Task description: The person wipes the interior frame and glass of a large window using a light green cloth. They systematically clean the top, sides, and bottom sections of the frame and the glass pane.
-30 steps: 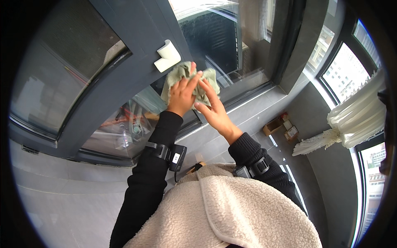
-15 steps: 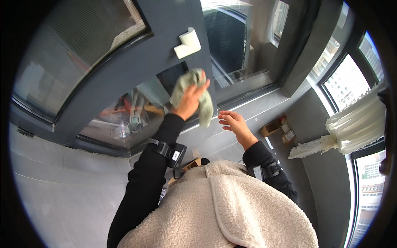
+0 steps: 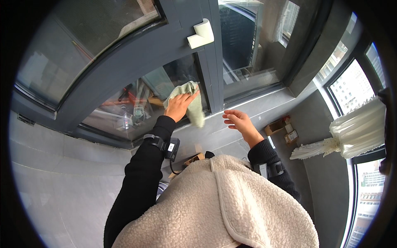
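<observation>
1. Find the pale green cloth [image 3: 195, 112] at the centre of the frame, in front of the lower glass pane [image 3: 180, 68] and just left of the upright post of the dark grey casing [image 3: 211, 70].
2. Backed by the left hand [image 3: 180, 106], probably to prevent slipping down the glass. Cannot tell for certain about full contact with the pane.
3. Bunched and folded under the fingers, with a loose end trailing below and to the right; likely gathered for thickness and a firmer hold.
4. With the left hand, holding the cloth from above: fingers fairly straight, close together and pointing toward the upper right, probably to spread the pressure. Cannot tell the thumb's position, hidden from this view.
5. With the right hand [image 3: 241, 125], right of centre, holding nothing: half open, with fingers loosely bent. Apart from the cloth and seemingly touching nothing; perhaps raised only for balance.
6. Note the white L-shaped fitting [image 3: 201, 35] at upper centre, set on the casing, probably as a cover over a handle; untouched by either hand.
7. See also the black device [image 3: 171, 148], left of centre, strapped behind the left hand, presumably to leave the fingers free.
8. Toward the right edge, notice the white curtain [image 3: 357, 134], gathered near its lower end, apparently tied back from the window [image 3: 351, 82].
</observation>
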### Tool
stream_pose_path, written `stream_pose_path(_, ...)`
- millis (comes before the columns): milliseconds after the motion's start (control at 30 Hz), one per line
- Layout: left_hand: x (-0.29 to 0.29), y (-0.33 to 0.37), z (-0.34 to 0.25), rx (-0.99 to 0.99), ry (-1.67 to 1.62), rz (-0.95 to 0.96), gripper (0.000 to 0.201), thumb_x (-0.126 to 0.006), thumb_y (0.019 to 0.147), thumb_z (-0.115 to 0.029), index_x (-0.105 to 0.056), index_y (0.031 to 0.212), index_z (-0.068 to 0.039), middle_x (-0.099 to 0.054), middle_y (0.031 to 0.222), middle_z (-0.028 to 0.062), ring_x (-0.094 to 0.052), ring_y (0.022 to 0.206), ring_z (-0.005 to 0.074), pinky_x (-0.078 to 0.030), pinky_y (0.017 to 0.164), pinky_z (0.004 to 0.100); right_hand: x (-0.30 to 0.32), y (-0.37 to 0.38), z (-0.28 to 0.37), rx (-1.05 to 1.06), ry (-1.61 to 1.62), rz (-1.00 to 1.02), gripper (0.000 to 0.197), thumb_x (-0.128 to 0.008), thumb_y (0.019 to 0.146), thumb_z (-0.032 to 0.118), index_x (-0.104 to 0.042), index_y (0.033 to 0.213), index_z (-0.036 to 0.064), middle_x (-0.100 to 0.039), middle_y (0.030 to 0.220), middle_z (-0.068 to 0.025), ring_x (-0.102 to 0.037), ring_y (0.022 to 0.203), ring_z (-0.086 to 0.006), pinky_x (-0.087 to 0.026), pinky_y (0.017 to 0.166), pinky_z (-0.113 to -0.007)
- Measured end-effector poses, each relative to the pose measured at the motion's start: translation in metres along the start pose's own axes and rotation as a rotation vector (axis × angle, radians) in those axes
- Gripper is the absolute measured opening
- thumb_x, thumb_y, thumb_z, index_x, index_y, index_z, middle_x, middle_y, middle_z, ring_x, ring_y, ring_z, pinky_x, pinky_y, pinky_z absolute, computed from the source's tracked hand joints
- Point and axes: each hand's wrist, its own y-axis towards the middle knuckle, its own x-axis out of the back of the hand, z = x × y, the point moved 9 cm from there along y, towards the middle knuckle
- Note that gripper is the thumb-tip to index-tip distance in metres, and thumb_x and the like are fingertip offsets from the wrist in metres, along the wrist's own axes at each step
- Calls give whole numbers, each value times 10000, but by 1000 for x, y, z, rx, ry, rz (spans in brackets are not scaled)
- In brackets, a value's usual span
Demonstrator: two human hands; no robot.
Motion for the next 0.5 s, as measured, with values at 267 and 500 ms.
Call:
stream_pose_path(267,104,45,11,-39,185,-277,767,-618,687,-39,-507,1407,-277,-599,1033,-20,-573,949,188,-467,734,342,-15,0,-8,-45,-22,40,371,-533,970,229,-577,1285,37,-657,1199,-74,-624,1060,-175,-491,895,-317)
stream_pose_path(500,86,7,8,82,156,-199,761,-676,698,-120,-497,1418,-293,-586,1056,-24,-561,974,179,-448,760,348,-27,10,-11,-52,-22,68,372,-534,968,221,-575,1288,35,-657,1201,-74,-626,1054,-171,-494,888,-315)
